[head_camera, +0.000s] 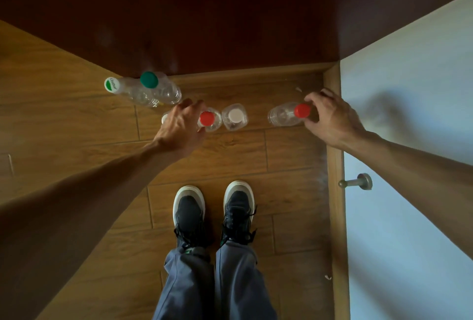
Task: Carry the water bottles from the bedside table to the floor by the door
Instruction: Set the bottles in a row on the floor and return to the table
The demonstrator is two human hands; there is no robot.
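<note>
Dark shoes (189, 207) stand on the plank floor (76, 120). Beyond the left grip (181, 122) lean two green-capped bottles (166, 93) of clear ribbed plastic. That grip curls over a red-capped bottle (208, 120); I cannot tell if it holds. A white-capped bottle (235, 117) stands between the grips. The right grip (330, 117) pinches a tilted bottle (282, 114) by its red cap. With the bottles at the dark door (230, 12), delivery seems nearly done.

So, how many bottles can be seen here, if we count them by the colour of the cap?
Red-cap bottle: 2
Green-cap bottle: 1
White-cap bottle: 1
White-and-green-cap bottle: 1
Total: 5 bottles. A pale shape behind the left hand may be a sixth; I cannot tell.
</note>
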